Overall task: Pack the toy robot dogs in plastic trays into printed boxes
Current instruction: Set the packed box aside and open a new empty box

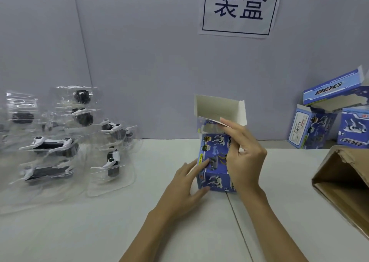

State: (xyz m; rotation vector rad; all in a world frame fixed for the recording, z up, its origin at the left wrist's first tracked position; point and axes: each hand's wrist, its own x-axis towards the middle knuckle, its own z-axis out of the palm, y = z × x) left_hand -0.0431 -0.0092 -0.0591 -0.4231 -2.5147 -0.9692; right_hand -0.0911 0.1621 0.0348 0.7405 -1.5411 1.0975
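A blue printed box (214, 162) stands upright on the white table, its top lid flap (217, 108) raised and open. The clear edge of a plastic tray shows at its mouth. My left hand (187, 184) presses flat against the box's left side near the bottom. My right hand (243, 154) grips the box's right side, fingertips on an inner flap at the top. At the left lie several clear plastic trays (60, 148) with black-and-white toy robot dogs, piled loosely.
Three more blue printed boxes (327, 122) stand stacked at the back right against the grey wall. A brown cardboard carton (343, 184) lies open at the right edge. A paper sign (238, 8) hangs on the wall above.
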